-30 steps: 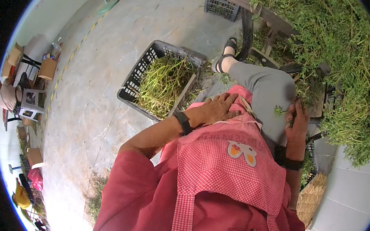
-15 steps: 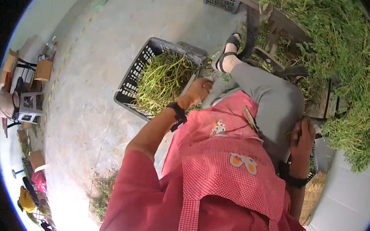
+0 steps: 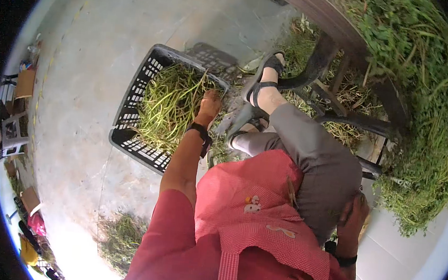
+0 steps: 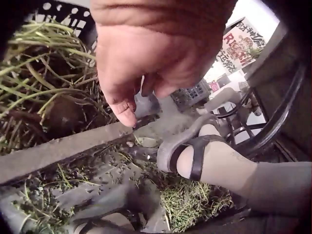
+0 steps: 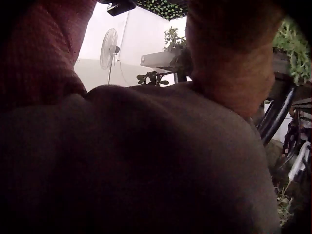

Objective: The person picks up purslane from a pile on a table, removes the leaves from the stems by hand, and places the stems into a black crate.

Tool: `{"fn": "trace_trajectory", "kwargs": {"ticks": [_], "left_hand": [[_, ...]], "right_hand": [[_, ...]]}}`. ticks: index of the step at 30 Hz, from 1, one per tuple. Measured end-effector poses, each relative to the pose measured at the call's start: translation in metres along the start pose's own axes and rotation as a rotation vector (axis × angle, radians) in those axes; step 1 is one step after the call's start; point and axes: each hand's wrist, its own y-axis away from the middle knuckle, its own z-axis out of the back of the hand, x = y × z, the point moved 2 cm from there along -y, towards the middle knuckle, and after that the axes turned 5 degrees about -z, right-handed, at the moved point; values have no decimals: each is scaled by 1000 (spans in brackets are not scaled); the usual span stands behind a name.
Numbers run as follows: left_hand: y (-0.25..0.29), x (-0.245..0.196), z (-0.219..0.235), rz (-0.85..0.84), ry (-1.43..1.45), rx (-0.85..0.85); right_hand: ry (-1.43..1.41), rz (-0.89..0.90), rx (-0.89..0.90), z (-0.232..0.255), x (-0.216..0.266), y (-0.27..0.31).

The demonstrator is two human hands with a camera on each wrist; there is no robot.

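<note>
My left hand (image 3: 211,105) reaches over the near rim of a black plastic crate (image 3: 133,85), its thumb tip right at the rim. In the left wrist view its fingers bend loosely, with a gap between them and the thumb. Light-green plant stems (image 3: 169,104) fill the crate. My right hand (image 3: 354,216) lies against the side of my grey-trousered knee (image 3: 331,185), fingers curled. In the right wrist view a small leafy sprig (image 5: 153,78) sticks out beside the hand, pinched in fingers that the knee hides.
A table (image 3: 343,25) heaped with leafy greens (image 3: 432,104) stands at the right. My sandalled feet (image 3: 265,85) are between the crate and the table's legs. Loose cuttings (image 3: 124,240) lie on the floor. A fan (image 5: 109,48) stands in the background.
My left hand has left the pink apron and reached out to the crate's rim. The right hand has lowered beside the knee with the sprig. The head view has shifted.
</note>
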Motion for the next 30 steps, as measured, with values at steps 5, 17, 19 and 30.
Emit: {"fn": "trace_trajectory", "kwargs": {"ticks": [5, 17, 19, 30], "left_hand": [[-19, 64, -36, 183, -157, 99], [-39, 68, -36, 193, 85, 52], [-36, 47, -19, 446, 333, 31], [31, -33, 93, 532, 1334, -268]], "right_hand": [[332, 209, -68, -1, 2, 8], [239, 186, 21, 1, 1, -3], [313, 194, 3, 1, 7, -1], [278, 240, -63, -4, 6, -1]]}}
